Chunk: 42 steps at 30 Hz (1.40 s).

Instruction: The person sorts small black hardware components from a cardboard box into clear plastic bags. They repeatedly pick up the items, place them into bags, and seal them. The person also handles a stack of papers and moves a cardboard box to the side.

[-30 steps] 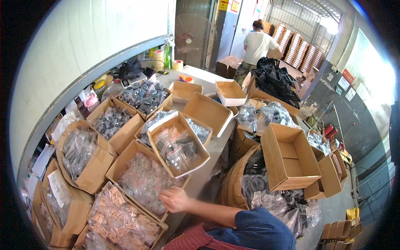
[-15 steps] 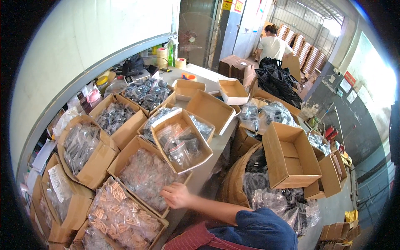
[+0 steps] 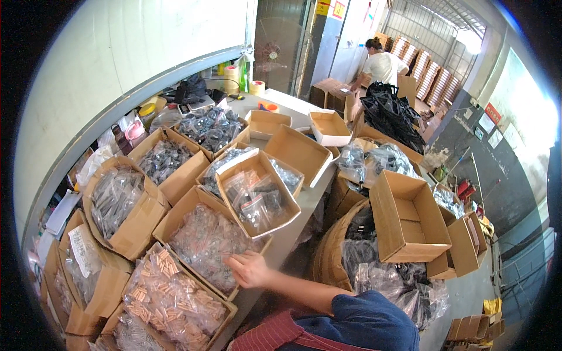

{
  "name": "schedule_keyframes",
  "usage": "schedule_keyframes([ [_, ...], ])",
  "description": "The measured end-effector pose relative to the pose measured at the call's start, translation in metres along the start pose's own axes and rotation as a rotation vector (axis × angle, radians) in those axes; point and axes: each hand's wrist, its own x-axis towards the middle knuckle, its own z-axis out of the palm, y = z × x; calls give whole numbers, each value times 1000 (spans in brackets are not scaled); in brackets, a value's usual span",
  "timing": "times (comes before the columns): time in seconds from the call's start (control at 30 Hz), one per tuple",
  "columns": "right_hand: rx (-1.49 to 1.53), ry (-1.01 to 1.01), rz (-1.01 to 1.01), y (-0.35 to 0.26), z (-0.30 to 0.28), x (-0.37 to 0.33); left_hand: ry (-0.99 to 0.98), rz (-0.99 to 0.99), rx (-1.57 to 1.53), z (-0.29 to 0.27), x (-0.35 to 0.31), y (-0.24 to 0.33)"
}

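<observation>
My right hand (image 3: 250, 269) reaches over the near right side of an open cardboard box (image 3: 175, 217). Its fingers are bent and pinched together on a small clear plastic bag, which they partly hide. Many such clear bags (image 3: 205, 237) with small parts fill this box. Overlapping its far right corner, a smaller white-edged box (image 3: 275, 229) holds several zip bags (image 3: 254, 213) with dark and orange-brown contents. Closer to me stands a box of clear bags with copper-coloured pins (image 3: 170, 298). My left hand is out of view.
Boxes of bagged parts (image 3: 117, 202) crowd the left side. Shallow boxes (image 3: 298, 155) stand farther back, near tape rolls (image 3: 231, 79). To the right, an open box (image 3: 410, 222) rests above bagged dark parts (image 3: 380, 281). Another person (image 3: 383, 67) bends beside cartons at the back.
My right hand has shifted slightly, its fingers still at the bags in the same box. In the background, the other person has leaned to the left with an arm reaching down.
</observation>
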Motion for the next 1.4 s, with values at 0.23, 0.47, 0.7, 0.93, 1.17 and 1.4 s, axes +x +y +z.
schedule_keyframes([
  [0.23,-23,-93,53,-4,-6,-1,-9,2,4,0,-3,-6],
  [0.47,-43,-69,-12,2,0,-4,-10,3,17,0,-3,-14],
  [0.7,-45,-62,-12,0,0,-3,-13,-5,34,2,-4,-23],
  [0.93,-47,-53,-21,1,1,-3,-22,-16,42,2,-7,-28],
  [1.17,-54,-43,-21,1,0,-3,-36,-21,53,2,-9,-35],
  [1.4,-45,-65,-31,4,4,-6,-54,-26,66,1,-10,-46],
])
